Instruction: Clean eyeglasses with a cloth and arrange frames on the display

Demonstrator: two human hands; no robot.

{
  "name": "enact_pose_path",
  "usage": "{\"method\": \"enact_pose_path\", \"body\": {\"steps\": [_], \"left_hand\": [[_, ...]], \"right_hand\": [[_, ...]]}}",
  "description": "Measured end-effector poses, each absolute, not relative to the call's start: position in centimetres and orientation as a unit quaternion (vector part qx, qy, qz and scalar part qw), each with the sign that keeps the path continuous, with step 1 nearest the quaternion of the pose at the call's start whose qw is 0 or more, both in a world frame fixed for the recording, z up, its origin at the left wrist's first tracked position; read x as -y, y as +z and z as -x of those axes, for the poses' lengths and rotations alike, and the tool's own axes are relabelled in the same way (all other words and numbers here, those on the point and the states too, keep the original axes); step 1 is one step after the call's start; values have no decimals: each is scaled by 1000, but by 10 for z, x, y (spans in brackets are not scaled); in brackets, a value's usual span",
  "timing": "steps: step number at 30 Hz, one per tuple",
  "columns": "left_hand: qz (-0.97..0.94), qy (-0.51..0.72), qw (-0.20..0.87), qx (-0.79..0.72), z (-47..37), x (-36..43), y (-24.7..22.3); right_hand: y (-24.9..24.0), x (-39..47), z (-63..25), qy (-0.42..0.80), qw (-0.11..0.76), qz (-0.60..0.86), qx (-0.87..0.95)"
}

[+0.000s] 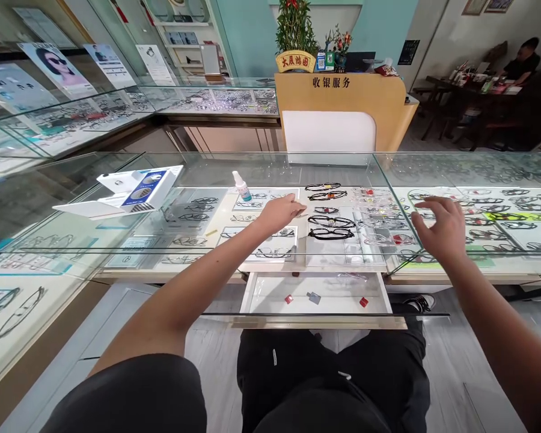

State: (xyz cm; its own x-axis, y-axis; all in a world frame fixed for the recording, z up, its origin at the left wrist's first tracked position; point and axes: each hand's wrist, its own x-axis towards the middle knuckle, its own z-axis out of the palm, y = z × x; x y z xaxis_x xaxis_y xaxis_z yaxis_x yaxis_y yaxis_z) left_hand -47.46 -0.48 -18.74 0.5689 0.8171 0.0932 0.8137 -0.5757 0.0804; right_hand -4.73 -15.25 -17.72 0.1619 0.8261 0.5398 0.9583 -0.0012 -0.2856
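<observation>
Left grip (280, 214) near black glasses (332, 232)

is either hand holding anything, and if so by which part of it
The right hand is open, with nothing visible in it. The left hand is partly closed; whether it pinches something small cannot be told.

Black short sleeve (135, 391) — black trousers (275, 385), two small white marks (274, 357) — black-and-white shoe (421, 302).
</observation>
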Motion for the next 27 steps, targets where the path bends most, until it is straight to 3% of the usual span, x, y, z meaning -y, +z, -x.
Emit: {"method": "enact_pose_path", "body": {"steps": [4,7,10,13,19,23,27], "left_hand": [[-881,33,-4,-472,504,21,-183],[-880,10,-30,-474,528,37,-181],[-880,19,-20,-475,544,54,-183],[-868,52,24,-492,546,68,-188],[-885,48,92,-454,520,69,-194],[-913,27,85,-397,508,54,-192],[-924,45,100,-366,507,44,-193]], "right_hand": [[-145,160,103,-70,316,653,685],[-126,182,140,39,313,590,743],[-127,209,173,228,195,496,815],[-154,220,200,311,81,429,844],[-242,175,224,276,-11,431,859],[-283,128,229,220,2,459,861],[-300,91,229,151,68,487,858]]}}
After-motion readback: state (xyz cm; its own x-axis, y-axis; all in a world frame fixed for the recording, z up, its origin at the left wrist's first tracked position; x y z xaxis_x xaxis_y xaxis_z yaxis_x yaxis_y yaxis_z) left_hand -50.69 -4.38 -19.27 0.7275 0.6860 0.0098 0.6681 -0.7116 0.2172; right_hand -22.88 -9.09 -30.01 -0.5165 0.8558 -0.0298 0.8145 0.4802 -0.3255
